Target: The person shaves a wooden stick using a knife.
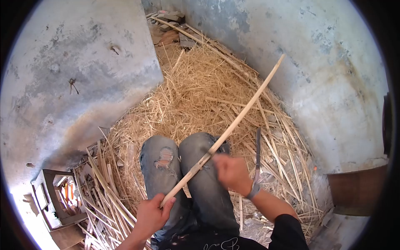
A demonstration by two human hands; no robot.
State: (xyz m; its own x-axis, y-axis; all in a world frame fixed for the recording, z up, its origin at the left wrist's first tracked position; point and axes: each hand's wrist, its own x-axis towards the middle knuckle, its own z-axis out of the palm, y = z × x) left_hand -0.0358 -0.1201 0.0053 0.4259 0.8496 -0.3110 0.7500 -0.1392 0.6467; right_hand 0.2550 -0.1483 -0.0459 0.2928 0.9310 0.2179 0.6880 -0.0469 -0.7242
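Left hand (153, 214) is wrapped round the near end of the stick (229, 129), which slants over the jeans (212, 191) to far right. Right hand's (233, 173) a blur just beside it, can't tell its grip. Dark blade (258, 146) to the right, straw (187, 91) beyond, wall (333, 96) far right.

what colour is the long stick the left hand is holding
The stick is pale yellowish tan; the head view shows it best.

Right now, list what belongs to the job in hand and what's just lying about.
In use, apparently:
pale stick, held by the left hand
blurred dark thing at the right hand

Apparently just lying about:
shavings
loose strips
dark flat bar
rubble
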